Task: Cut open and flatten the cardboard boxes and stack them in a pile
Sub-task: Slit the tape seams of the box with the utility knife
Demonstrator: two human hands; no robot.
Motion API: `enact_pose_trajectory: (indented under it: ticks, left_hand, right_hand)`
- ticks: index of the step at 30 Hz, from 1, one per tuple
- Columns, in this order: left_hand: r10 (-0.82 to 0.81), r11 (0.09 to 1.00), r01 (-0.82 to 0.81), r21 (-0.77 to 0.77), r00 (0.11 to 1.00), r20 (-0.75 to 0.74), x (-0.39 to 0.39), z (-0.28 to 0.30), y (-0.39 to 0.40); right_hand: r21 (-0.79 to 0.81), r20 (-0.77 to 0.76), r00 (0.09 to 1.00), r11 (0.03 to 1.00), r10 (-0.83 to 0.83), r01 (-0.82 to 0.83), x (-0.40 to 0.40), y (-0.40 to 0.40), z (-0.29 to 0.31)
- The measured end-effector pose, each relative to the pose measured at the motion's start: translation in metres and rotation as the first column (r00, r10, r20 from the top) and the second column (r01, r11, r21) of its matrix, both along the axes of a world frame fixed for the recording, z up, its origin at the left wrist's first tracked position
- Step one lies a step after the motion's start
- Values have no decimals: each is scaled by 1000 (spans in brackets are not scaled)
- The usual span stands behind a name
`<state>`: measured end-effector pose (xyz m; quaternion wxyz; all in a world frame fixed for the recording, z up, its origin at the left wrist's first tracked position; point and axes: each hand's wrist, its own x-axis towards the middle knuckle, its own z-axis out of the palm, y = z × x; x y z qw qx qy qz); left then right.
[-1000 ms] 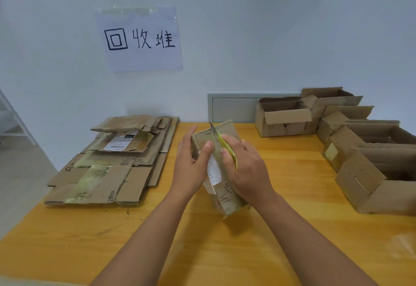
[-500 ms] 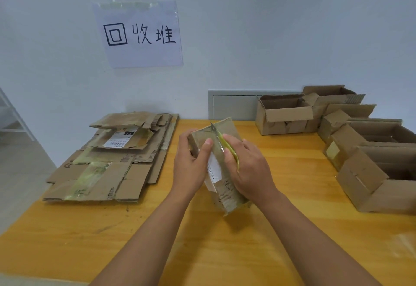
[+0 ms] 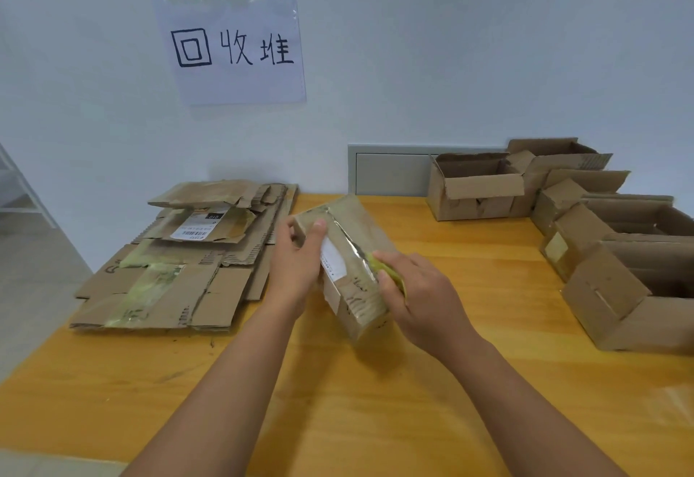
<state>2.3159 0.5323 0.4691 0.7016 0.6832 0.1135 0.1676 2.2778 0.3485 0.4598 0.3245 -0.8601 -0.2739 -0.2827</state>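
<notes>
A small taped cardboard box (image 3: 356, 247) stands tilted on the wooden table (image 3: 375, 401) in front of me. My left hand (image 3: 296, 266) grips its far left upper edge, thumb on top. My right hand (image 3: 417, 296) holds a yellow-green cutter (image 3: 386, 270) whose blade lies along the tape on the box's top face, about halfway down. A white label shows on the box's left side. A pile of flattened cardboard (image 3: 180, 258) lies on the table to the left.
Several open, uncut cardboard boxes (image 3: 608, 251) stand along the table's right side and back right. A paper sign (image 3: 229, 48) hangs on the wall above the pile. A grey panel (image 3: 390, 172) sits against the wall behind the table.
My right hand has drawn the cutter from the box's far end toward me along the tape. My left hand has stayed at the far edge.
</notes>
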Motion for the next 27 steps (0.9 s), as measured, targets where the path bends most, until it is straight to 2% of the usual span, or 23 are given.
enact_pose_trajectory:
  ticks: [3,6,8,9,11,12,15,18,27]
  left_hand:
    - [-117,993,117,-9,980,-164,-1,0,-1]
    - [-124,980,153,129,971,-206,2,-11,-4]
    - [-28,962,64,264,990,-138,2,-19,-7]
    - [23,945,-3,327,998,-59,0,-23,-8]
    - [7,897,-62,437,992,127,-9,-30,-14]
    - [-43,863,-47,502,985,167,-13,-38,-17]
    - [-151,780,5,626,972,181,-21,-59,-20]
    - [-161,771,2,636,968,192,-17,-66,-16]
    - [-142,807,-14,591,966,217,-17,-77,-17]
  right_hand:
    - [-45,-152,987,998,-52,46,-5,2,12]
    - [-137,-251,964,989,-90,57,-3,1,11]
    - [-133,-285,954,990,-93,57,-1,0,8]
    - [-129,-293,951,990,-93,57,0,0,7]
    - [-113,-305,948,992,-90,58,3,-2,4]
    - [-92,-306,948,994,-87,61,6,-3,2]
    - [-60,-300,950,996,-86,71,11,-4,-6]
    - [-67,-273,957,995,-94,78,11,-4,-12]
    - [-95,-5,995,991,-99,98,-2,-10,-36]
